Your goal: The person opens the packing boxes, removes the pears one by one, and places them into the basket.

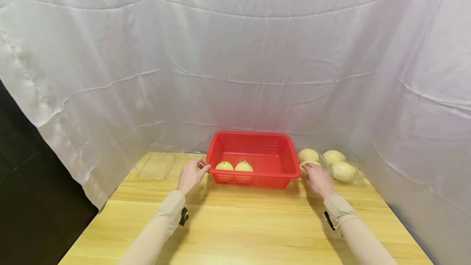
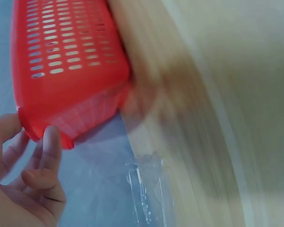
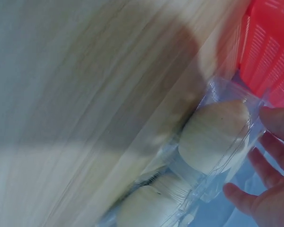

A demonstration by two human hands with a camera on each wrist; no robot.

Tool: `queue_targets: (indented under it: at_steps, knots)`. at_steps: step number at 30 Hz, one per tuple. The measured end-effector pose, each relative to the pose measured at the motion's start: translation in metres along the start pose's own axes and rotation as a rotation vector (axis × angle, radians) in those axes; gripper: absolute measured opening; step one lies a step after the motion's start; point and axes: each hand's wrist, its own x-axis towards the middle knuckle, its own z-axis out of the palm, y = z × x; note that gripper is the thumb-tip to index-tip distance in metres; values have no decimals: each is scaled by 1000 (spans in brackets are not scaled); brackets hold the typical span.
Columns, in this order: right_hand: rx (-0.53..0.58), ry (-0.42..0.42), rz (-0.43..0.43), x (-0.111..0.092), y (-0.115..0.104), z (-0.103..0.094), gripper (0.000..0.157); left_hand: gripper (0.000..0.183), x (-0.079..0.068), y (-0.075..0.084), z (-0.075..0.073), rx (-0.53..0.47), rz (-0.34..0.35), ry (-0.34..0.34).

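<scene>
A red basket (image 1: 272, 174), pinched on just one side, could tip or slide.
On the far left lies a see-through tray (image 1: 156, 167), and a basket sliding left could bump it. Next, the left hand (image 1: 192, 175) pinches the basket's left edge; the basket sits far back, in the middle of the table (image 1: 250, 224). Two yellow fruits (image 1: 224, 166) lie in its near left part (they look good at rolling), so lifting only the left side could send them right. The right hand (image 1: 319, 179) has loose, spread fingers by the fruit tray (image 3: 217, 92), just right of the basket, and seems to hold nothing; I can't tell if it touches anything. Snagging that thin edge could spill the four pale fruits (image 1: 343, 171).
</scene>
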Motion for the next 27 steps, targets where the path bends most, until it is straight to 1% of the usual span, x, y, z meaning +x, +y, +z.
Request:
queue_targets:
  at_steps: [3, 5, 7, 11, 13, 18, 22, 24, 27]
  knots:
    - [-3, 11, 40, 3, 0, 2, 28, 21, 2, 4, -1, -45, -75, -16]
    - [-3, 22, 59, 4, -2, 3, 22, 29, 3, 3, 0, -73, -107, -28]
    - [-2, 38, 59, 4, -5, 3, 19, 38, 4, 3, 2, -95, -136, -43]
    - [10, 24, 67, 3, -7, 3, 17, 43, 6, 3, 4, -101, -186, -57]
    - [36, -4, 96, 2, -6, 2, 15, 42, 7, 4, 4, -94, -197, -66]
    - [109, -103, 181, -1, -5, -7, 15, 40, 9, 9, 3, -57, -184, -91]
    - [159, -182, 226, -2, -7, -14, 15, 40, 9, 12, 2, -32, -181, -97]
    - [175, -204, 255, -3, -9, -17, 15, 40, 10, 12, 2, -17, -180, -100]
    - [165, -231, 298, -4, -12, -19, 21, 40, 10, 11, 2, 13, -179, -105]
